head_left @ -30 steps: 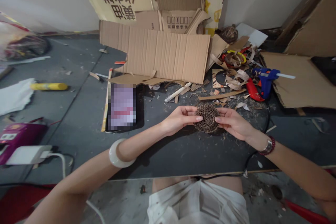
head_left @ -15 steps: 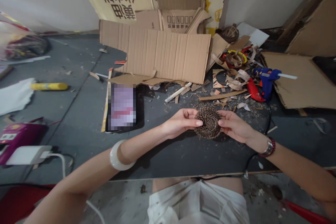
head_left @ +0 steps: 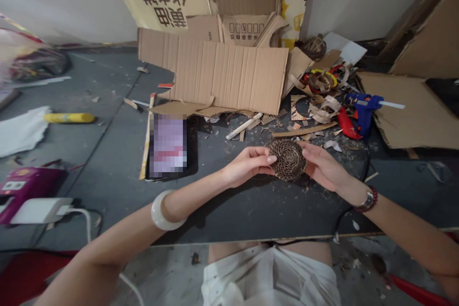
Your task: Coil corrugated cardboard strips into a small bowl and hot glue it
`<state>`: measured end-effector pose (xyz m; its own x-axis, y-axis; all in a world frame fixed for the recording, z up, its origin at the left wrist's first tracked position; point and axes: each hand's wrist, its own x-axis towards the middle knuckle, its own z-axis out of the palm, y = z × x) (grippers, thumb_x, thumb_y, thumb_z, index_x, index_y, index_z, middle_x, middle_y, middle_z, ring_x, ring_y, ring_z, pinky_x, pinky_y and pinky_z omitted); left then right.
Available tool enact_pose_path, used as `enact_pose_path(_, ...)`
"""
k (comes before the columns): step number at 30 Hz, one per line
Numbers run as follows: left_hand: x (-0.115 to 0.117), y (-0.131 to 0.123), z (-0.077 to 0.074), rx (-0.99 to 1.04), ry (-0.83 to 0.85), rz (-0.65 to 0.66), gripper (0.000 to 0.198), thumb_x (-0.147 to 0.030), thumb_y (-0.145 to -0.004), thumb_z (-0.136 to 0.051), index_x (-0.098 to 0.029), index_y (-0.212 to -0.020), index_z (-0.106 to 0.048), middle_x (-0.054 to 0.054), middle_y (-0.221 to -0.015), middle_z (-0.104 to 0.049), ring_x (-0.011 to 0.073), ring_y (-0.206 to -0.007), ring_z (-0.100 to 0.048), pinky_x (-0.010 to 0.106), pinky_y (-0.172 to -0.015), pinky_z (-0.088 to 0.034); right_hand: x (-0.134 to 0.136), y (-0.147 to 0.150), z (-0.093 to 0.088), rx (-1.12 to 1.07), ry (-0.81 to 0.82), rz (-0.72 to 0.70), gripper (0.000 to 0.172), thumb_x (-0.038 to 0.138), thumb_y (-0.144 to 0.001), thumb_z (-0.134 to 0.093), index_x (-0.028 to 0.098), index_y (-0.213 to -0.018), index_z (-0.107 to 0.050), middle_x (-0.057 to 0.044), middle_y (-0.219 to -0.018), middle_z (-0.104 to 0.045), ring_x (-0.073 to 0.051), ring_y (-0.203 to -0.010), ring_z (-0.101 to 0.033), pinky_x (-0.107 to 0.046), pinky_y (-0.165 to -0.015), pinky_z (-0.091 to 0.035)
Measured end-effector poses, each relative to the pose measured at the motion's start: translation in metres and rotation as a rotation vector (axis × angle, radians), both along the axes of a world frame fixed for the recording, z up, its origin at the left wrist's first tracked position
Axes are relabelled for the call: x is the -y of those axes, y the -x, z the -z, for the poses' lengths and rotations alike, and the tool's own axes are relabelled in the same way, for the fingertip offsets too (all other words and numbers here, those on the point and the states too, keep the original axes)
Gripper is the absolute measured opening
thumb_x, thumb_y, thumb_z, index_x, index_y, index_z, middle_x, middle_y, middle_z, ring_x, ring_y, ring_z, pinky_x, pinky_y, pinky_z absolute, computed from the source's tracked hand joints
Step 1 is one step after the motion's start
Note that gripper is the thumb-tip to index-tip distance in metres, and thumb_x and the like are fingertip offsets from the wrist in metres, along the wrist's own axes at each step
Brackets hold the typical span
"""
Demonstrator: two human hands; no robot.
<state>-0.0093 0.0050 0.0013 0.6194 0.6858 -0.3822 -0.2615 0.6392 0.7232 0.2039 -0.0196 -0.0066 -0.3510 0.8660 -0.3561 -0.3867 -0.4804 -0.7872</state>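
Between both hands is a round brown coil of corrugated cardboard (head_left: 288,159), its spiral of fluted edges facing up at me. My left hand (head_left: 250,166) pinches the coil's left edge, thumb on top and fingers behind. At the opposite edge, my right hand (head_left: 322,165) grips it the same way, with the fingertips partly hidden behind it. The coil is held above the dark grey table (head_left: 229,220), near its front edge. Just beyond the hands lie cardboard scraps (head_left: 304,130) and a blue glue gun (head_left: 364,105).
A large corrugated cardboard sheet (head_left: 229,74) leans at the back. On the left lie a phone (head_left: 168,146), a yellow-handled tool (head_left: 70,118) and a purple device (head_left: 28,191) with a white plug. A flat cardboard piece (head_left: 416,114) rests at right; the glue gun's black cord (head_left: 339,222) runs nearby.
The coil has tilted and shifted slightly away and to the right; its hollowed centre now looks flatter. My right hand has moved up a little with it. Both hands keep their hold.
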Motion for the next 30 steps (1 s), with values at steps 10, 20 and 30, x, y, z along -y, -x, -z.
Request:
enact_pose_path(10, -0.0032, 0.0006, 0.0023, -0.014, 0.022, -0.064, 0.032, -0.031, -0.063, -0.084, -0.009, -0.074, -0.063, 0.001, -0.073, -0.067, 0.0089, -0.066, -0.063, 0.026, -0.075, -0.054, -0.0006, 0.0021, -0.0042, -0.013, -0.011, -0.051, 0.033, 0.028, -0.066, -0.08, 0.022, -0.097, -0.068, -0.002, -0.1, -0.072, -0.014, -0.085, -0.066, -0.027, -0.076, -0.055)
enact_pose_path(20, -0.002, 0.0015, 0.0019, -0.028, -0.016, 0.002, 0.037, -0.024, -0.054, -0.088, -0.008, -0.079, -0.067, 0.002, -0.076, -0.07, 0.0108, -0.068, -0.065, 0.027, -0.073, -0.053, 0.0001, -0.0003, -0.0007, 0.007, 0.01, -0.083, 0.037, 0.029, -0.064, -0.082, 0.02, -0.097, -0.068, -0.003, -0.094, -0.073, -0.015, -0.082, -0.068, -0.027, -0.076, -0.057)
enact_pose_path(30, 0.0032, 0.0011, 0.0024, 0.047, 0.002, 0.049, 0.042, -0.029, -0.053, -0.089, -0.01, -0.079, -0.061, 0.002, -0.076, -0.069, 0.0113, -0.068, -0.066, 0.026, -0.072, -0.054, 0.0048, 0.001, 0.0024, -0.029, 0.002, -0.099, 0.044, 0.034, -0.06, -0.084, 0.021, -0.099, -0.067, -0.003, -0.094, -0.073, -0.014, -0.08, -0.068, -0.025, -0.069, -0.057)
